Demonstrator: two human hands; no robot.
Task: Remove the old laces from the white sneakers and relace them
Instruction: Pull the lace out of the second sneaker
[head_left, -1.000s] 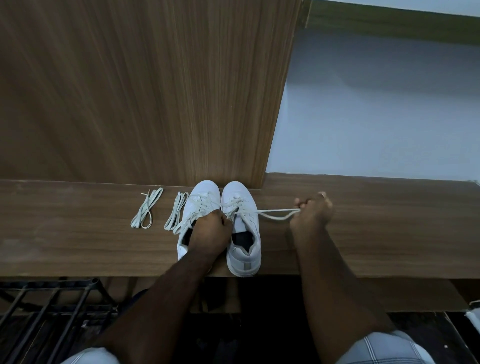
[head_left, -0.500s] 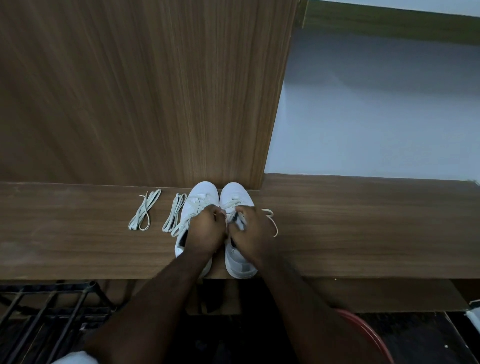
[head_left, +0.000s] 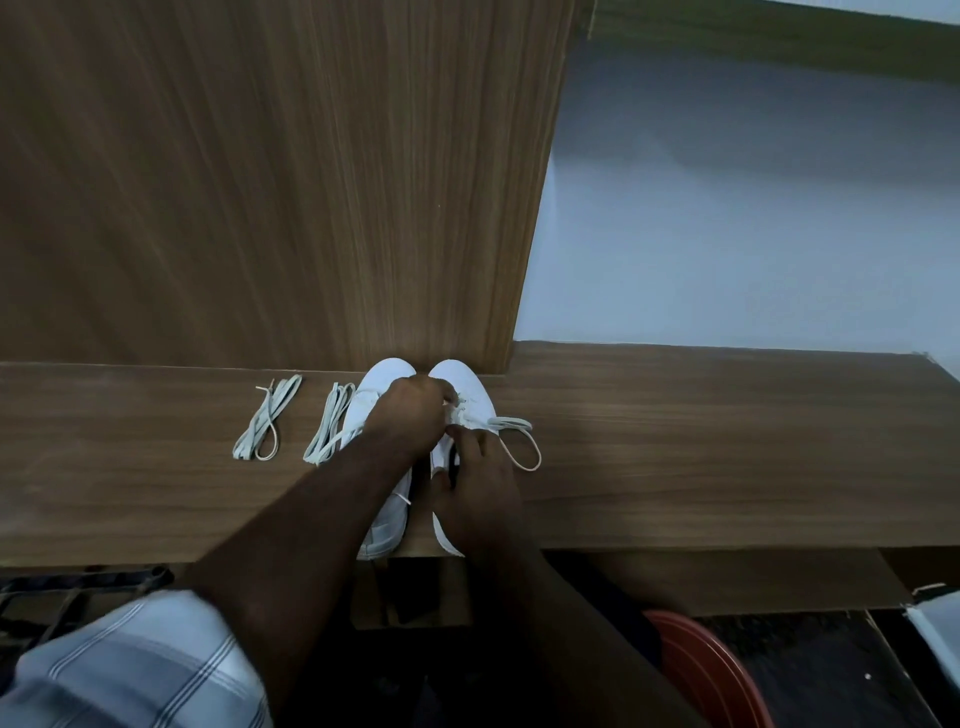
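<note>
- Head view, centre of frame: pair of white sneakers side by side on wooden shelf, toes against the wood panel behind.
- Left hand has moved up vs 0.5 s ago; now sits over the upper eyelets btw the two shoes, fingers curled, pinching the lace at the right-of-frame shoe's eyelet row.
- Right hand has dropped lower, approx over that shoe's opening; thumb + fingers bent onto tongue/collar, seems to steady the shoe. Exact grip partly hidden, can't tell if it also pinches lace.
- Old lace: 1 s ago pulled taut to the right; now slack, a loose loop lying on the shelf just right of the shoe. Judgement: one crossing is out and hands are re-gripping for the next eyelet. Unlacing at an early stage.
- Left-of-frame shoe appears laced, untouched.
- Centre-left: two folded lace bundles, prob. the replacements, unmoved; nearer one just beside left shoe.
- Bottom right: orange-red round thing, partly cut off.
</note>
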